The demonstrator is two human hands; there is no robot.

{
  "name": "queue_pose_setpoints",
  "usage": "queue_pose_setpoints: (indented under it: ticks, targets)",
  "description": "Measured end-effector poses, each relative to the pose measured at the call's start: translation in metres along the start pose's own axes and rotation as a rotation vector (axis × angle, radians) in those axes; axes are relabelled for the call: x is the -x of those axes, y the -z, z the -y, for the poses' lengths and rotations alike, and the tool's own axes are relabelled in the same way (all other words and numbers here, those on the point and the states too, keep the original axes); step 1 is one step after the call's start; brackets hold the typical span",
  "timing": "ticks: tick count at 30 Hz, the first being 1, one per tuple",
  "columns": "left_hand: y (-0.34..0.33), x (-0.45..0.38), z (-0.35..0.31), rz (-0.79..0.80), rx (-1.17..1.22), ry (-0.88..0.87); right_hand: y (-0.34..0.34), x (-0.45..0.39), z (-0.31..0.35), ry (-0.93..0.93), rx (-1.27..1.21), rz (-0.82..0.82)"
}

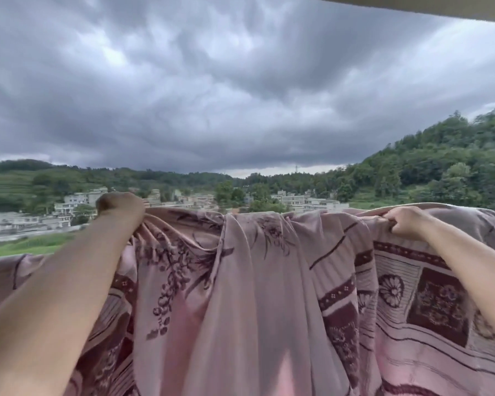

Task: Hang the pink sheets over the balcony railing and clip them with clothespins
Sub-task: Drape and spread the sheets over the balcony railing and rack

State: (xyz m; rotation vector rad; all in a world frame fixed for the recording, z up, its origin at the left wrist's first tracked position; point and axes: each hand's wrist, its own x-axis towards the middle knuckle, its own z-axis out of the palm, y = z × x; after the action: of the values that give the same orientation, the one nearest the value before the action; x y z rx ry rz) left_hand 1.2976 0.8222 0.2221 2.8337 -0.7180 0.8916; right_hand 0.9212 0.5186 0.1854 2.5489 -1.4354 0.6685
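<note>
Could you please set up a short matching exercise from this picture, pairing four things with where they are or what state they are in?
Things:
1. left hand
2. right hand
3. pink sheet
4. sky

Places or states:
A. covered in dark grey cloud
B. draped in folds, printed with dark red flowers and borders
C. grip on the sheet's top edge, right side of the view
D. bunching the sheet's top edge, left side of the view

Pairs: 1-D, 2-C, 3-B, 4-A
</note>
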Motion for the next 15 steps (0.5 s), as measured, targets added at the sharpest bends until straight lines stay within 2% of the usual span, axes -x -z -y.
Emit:
queue_pose_setpoints:
  ticks: [2, 4, 7, 9, 11, 15]
  targets:
    - [0.001, 0.004, -0.015, 0.037, -0.035, 0.012, -0.002, 0.003, 0.016, 0.008, 0.122, 0.01]
    - [0.001, 0.017, -0.036, -0.041, 0.095, -0.073, -0.006, 0.006, 0.02, 0.065, 0.125, -0.025]
    - [0.001, 0.065, -0.061, -0.301, 0.321, -0.406, -0.013, 0.018, 0.015, 0.273, -0.117, -0.262]
    - [-0.005, 0.088, -0.067, -0.292, 0.355, -0.547, -0.018, 0.028, 0.015, 0.409, -0.219, -0.351]
    - [-0.015, 0.09, -0.064, -0.229, 0.349, -0.548, -0.022, 0.031, 0.023, 0.435, -0.201, -0.32]
    - [-0.019, 0.089, -0.057, -0.297, 0.482, -0.544, -0.028, 0.027, 0.043, 0.39, -0.11, -0.32]
